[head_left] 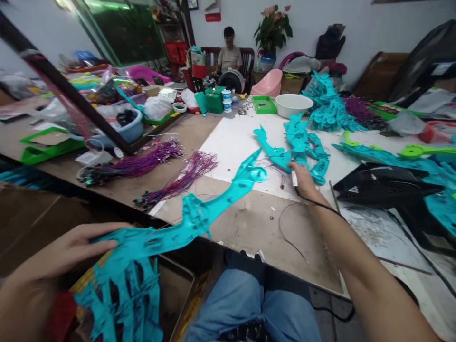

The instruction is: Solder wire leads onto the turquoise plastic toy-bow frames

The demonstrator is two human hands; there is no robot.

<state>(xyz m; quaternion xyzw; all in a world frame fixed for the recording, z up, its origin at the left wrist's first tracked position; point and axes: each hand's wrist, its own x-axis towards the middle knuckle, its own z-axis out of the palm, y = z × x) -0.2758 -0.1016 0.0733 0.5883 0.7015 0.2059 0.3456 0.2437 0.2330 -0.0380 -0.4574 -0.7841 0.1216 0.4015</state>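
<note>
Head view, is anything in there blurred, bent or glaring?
In the head view: wide-angle distortion seems to stretch the edges; the left hand looks slightly soft; a bright whitish light strip glares at top left; a soft shadow darkens the flat brown tabletop beside the right forearm.

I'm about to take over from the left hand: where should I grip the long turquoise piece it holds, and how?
I'd pinch the long turquoise piece across its slim stretch, between the bulky middle and the round disc near its tip, coming from over the tabletop. The left hand takes up the opposite end, while this narrower stretch juts out, edges apparently free.
</note>
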